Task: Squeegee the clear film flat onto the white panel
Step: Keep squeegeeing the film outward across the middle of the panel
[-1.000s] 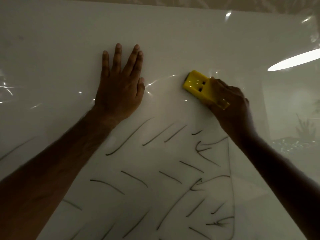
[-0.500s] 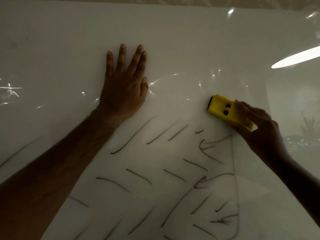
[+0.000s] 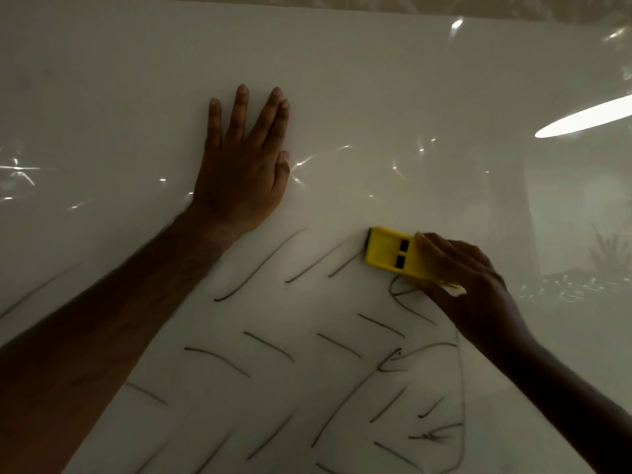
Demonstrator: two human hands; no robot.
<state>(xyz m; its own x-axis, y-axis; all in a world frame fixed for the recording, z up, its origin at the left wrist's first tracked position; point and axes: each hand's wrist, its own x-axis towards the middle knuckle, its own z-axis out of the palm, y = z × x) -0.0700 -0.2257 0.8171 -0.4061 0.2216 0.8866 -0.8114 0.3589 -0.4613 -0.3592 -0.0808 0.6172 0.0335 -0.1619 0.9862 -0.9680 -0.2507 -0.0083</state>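
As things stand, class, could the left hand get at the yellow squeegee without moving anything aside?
Probably yes. The left hand lies flat on the film, and only bare film separates it from the squeegee. But the right hand grips the squeegee's far end, leaving just the near end free.

- The place cannot be named with certainty; the view is dim and filled almost wholly by one large white panel (image 3: 342, 63) under glossy clear film (image 3: 393, 186), which suggests a work or craft setting more than a living space.
- Beyond the left hand (image 3: 242, 172), past the panel's far edge, runs a strip of pale patterned wall or covering (image 3: 376, 3), too blurred to identify.
- Up and to the right of the right hand (image 3: 468, 285), the film mirrors a long bright ceiling light (image 3: 581, 118), a sign of an indoor room.
- Further right of that hand, faint reflections resemble leafy plants (image 3: 610, 248).
- Near both hands, dark curved pen strokes (image 3: 260, 265) cover the panel.
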